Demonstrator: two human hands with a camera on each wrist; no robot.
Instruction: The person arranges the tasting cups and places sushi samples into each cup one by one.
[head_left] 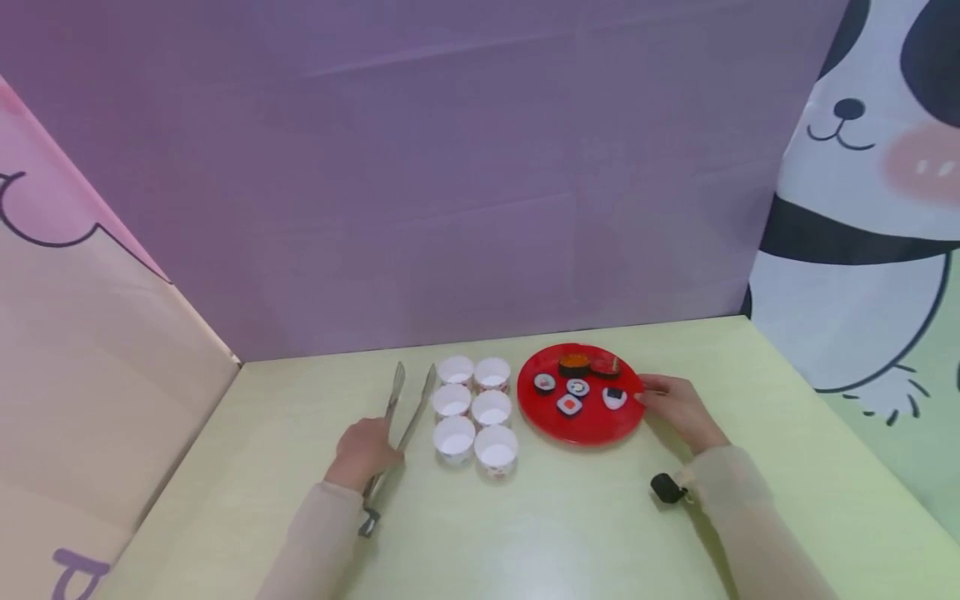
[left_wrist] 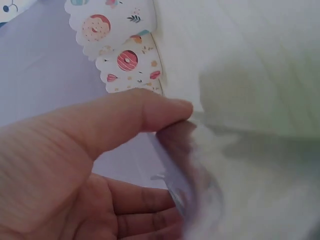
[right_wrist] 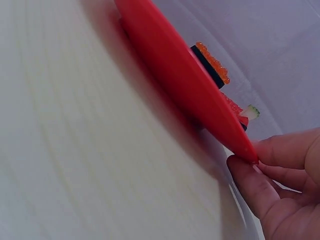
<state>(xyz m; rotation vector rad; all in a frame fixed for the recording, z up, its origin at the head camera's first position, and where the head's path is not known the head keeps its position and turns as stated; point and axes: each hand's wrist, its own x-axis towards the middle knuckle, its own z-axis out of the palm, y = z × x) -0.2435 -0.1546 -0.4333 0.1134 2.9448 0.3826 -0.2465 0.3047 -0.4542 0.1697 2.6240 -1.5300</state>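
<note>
My left hand grips a pair of metal tongs over the table, its two arms spread and pointing away from me. In the left wrist view the thumb lies against the shiny metal, which is blurred. On the right, my right hand pinches the rim of a round red plate between thumb and fingers. The plate bears several sushi pieces: an orange roe-topped one, a red-topped one, a white one with a black patch and small rolls.
Several white cups with scalloped rims and donut prints stand in two columns between the tongs and the plate. A small black object is by the right wrist. A purple backdrop rises behind the pale table.
</note>
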